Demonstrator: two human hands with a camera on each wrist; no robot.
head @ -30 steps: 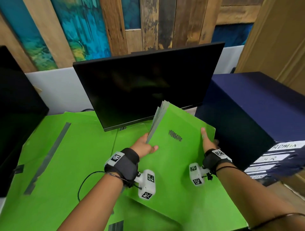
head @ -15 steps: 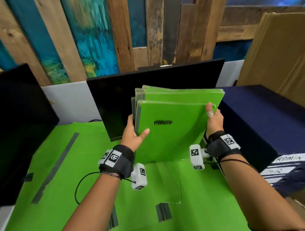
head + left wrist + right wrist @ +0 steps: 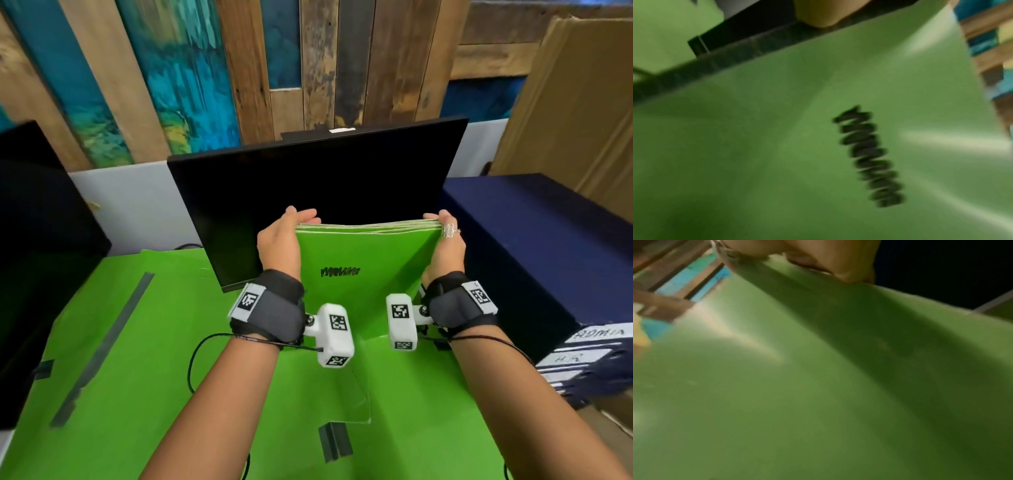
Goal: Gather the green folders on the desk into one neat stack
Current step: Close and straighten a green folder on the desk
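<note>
Several thin green card folders (image 3: 363, 270) stand on edge as one bundle, upright in front of the black flat monitor (image 3: 318, 192), with their lower edge at or just above the green-covered desk (image 3: 144, 342); whether it touches I cannot tell. Both hands clamp the bundle from its sides: the left hand (image 3: 279, 241) presses flat along the left edge with its fingers curled over the top corner, and the right hand (image 3: 445, 245), wearing a silver ring, grips the right edge the same way. A black scrawl (image 3: 869, 155) marks the front cover, seen close in the left wrist view, while the right wrist view shows only the plain green cover (image 3: 818, 386) bowing slightly under the grip. Judging from this, the gathering looks done and the step in hand is squaring up: the top edges (image 3: 368, 226) are nearly flush but fan out a little toward the right. The next move probably calls for tapping the bundle's lower edge on the desk to level the sheets, then a light squeeze from both sides, and finally laying the stack flat. A dark blue box (image 3: 534, 240) sits just to the right, so the stack should come down clear of it.
</note>
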